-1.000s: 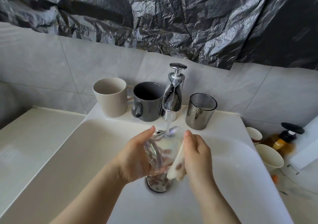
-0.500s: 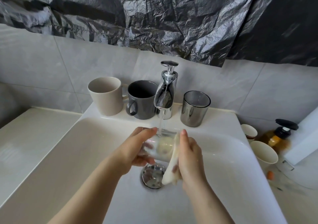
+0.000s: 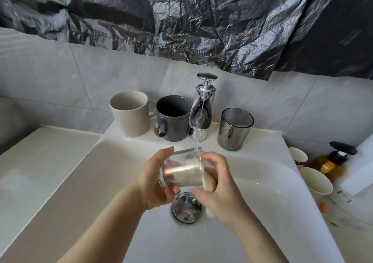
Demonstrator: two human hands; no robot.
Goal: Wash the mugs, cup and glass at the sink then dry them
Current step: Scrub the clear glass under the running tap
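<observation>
My left hand [image 3: 154, 184] grips a clear glass [image 3: 181, 173] lying on its side over the white sink [image 3: 113, 172], its mouth to the right. My right hand [image 3: 219, 184] holds a pale sponge [image 3: 209, 180] pushed into the mouth of the glass. Water runs from the chrome tap [image 3: 201, 109] onto the rim of the glass. On the ledge behind stand a beige mug [image 3: 130, 116], a dark grey mug [image 3: 173, 117] and a smoky grey cup [image 3: 234, 128].
A chrome drain plug [image 3: 186, 207] sits in the basin under my hands. To the right of the sink stand two small pale cups [image 3: 315, 182] and an amber pump bottle [image 3: 335, 161]. A cream counter [image 3: 38, 155] lies to the left. Black plastic sheeting [image 3: 181, 16] covers the wall above.
The glass has tipped from upright onto its side under the water. My right hand has moved the sponge from the outside of the glass into its mouth.
</observation>
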